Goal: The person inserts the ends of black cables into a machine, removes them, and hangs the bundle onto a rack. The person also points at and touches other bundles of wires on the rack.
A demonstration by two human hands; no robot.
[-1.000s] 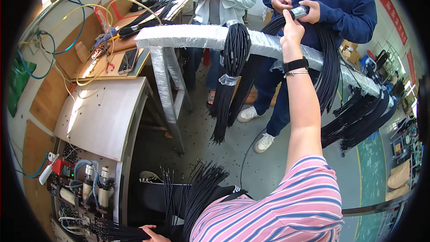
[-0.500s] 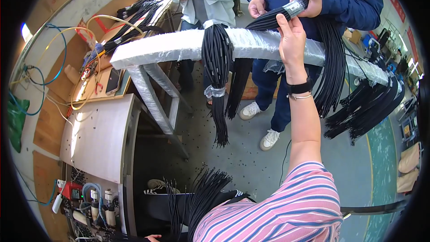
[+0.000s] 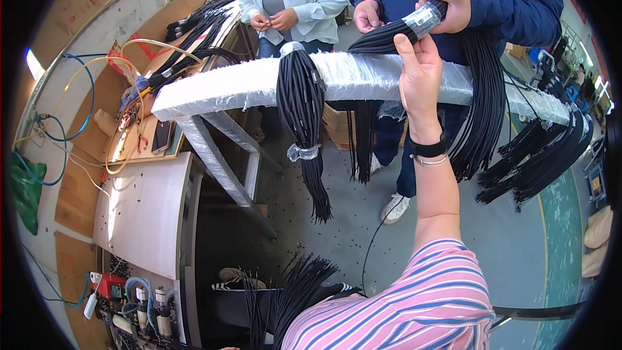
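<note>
Right hand [image 3: 421, 68] fingers gripping taped black cable bundle [image 3: 395, 32], left hand out of view – grip unknowable.

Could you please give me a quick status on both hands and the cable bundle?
Right hand raised, fingers on taped black cable bundle. Left hand out of view. Co-worker's hand grips same bundle. Wrapped rail beneath.

Bright, even daylight is filling the scene; glare is flaring at the left edge, probably from a window. Fisheye distortion is bending edges, corners going black.
</note>
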